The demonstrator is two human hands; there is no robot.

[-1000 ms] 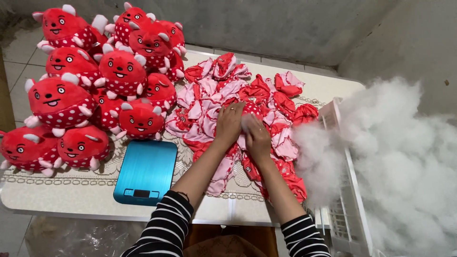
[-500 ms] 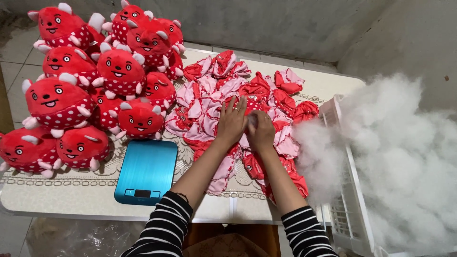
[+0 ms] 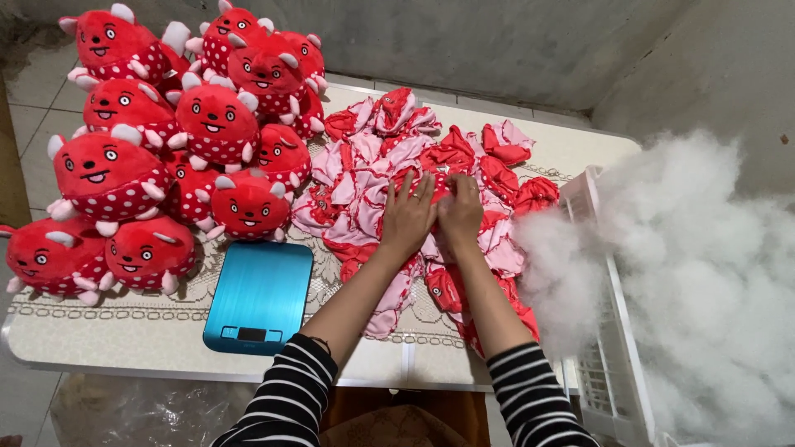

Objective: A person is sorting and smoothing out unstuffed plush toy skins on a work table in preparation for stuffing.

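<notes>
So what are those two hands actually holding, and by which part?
Both the left hand and the right hand rest on the pile of unstuffed red-and-pink toy skins, fingers pressing its top. Whether one skin is truly gripped cannot be told.

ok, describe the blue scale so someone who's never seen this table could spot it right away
Start at the white table with its lace-patterned cover. Near its front edge, below the heap of stuffed red plush toys and left of the pile of flat red-and-pink toy skins, lies the scale. It is the only flat, glossy blue rectangle there, with a small dark display at its near end.
</notes>
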